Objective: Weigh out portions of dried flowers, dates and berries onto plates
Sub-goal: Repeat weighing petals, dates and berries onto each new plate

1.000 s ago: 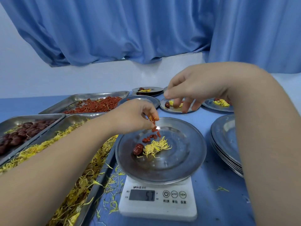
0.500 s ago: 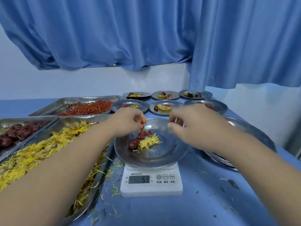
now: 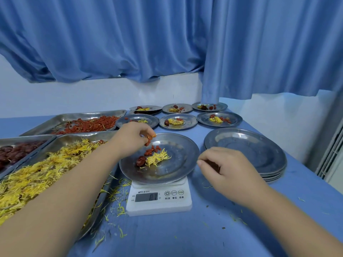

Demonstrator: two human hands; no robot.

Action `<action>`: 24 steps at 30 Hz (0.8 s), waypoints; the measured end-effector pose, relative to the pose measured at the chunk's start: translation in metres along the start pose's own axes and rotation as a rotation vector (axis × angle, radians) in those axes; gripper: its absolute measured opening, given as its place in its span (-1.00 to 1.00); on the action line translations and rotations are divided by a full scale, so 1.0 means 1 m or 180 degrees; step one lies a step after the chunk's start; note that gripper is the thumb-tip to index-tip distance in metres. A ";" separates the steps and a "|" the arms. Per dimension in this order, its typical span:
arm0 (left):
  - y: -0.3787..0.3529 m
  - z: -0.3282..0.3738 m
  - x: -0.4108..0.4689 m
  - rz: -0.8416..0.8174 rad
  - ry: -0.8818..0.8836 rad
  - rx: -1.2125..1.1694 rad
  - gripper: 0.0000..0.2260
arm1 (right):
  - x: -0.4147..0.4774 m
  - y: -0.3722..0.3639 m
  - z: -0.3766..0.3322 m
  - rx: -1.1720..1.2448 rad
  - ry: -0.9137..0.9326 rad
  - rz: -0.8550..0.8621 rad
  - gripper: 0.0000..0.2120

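**Plate on scale, left hand over it with berries**

- Plate (image 3: 185, 145) sits on the white scale (image 3: 159, 200), about mid-desk and nearer the front edge.
- The plate holds one date (image 3: 140, 161), a dried flower (image 3: 158, 157) touching the date's right side, and a small cluster of berries (image 3: 153, 150) just behind both.
- Scale display is lit but the digits are too blurred to read.
- Left hand (image 3: 132, 139) is over the plate's far-left rim. Its grip is closed, with the fingertips pinching a few red berries above the cluster.
- Right hand (image 3: 228, 169) is just off the plate's right rim, low over the desk (image 3: 185, 238). The fingers are curled with something dark under them, and I cannot tell whether the grip holds anything.
- Stack of empty plates (image 3: 245, 151) is right of the scale, toward the right edge.
- Six portioned plates (image 3: 187, 119) stand in two rows of three along the far edge. Each holds flower, date and berries.
- Three metal trays sit on the left side:
  - The flower tray (image 3: 78, 139) is just beside the scale and full of yellow petals.
  - The date tray (image 3: 27, 138) is at the left edge.
  - The berry tray (image 3: 74, 115) is behind both, toward the far-left corner.
- Loose petals (image 3: 118, 198) are scattered on the desk between the flower tray and the scale, with a few more bits near the front right.
- Blue curtain (image 3: 130, 43) hangs over the white wall beyond the far edge.
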State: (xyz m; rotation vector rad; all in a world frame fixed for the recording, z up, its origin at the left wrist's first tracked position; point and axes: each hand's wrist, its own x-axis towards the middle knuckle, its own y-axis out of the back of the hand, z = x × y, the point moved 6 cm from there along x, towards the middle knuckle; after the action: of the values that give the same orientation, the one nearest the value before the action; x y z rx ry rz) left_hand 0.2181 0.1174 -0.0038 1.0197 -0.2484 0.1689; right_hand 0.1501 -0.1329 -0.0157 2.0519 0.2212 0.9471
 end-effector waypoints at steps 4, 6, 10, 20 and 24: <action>-0.001 0.004 -0.001 0.0190 0.0002 0.0014 -0.82 | 0.000 -0.008 -0.003 0.0035 0.0039 -0.0142 -0.84; 0.000 0.005 -0.001 0.0202 0.0031 0.0035 -0.81 | -0.001 -0.010 -0.001 0.0081 0.0036 -0.0173 -0.83; -0.002 0.007 -0.004 -0.0068 0.0086 -0.0012 -0.61 | 0.000 -0.010 0.003 0.0131 -0.0004 -0.0146 -0.84; 0.005 0.009 -0.022 -0.0056 0.0215 -0.0794 -0.64 | -0.001 -0.015 0.006 0.0252 0.0018 -0.0053 -0.86; 0.007 0.003 -0.032 -0.0093 0.0413 -0.1386 -0.74 | -0.002 -0.016 0.009 0.0303 0.0005 -0.0023 -0.85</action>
State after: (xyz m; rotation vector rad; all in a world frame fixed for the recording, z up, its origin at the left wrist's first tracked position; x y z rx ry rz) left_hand 0.1858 0.1175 -0.0057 0.5771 -0.1428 0.1457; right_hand 0.1578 -0.1288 -0.0319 2.1357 0.2792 0.9500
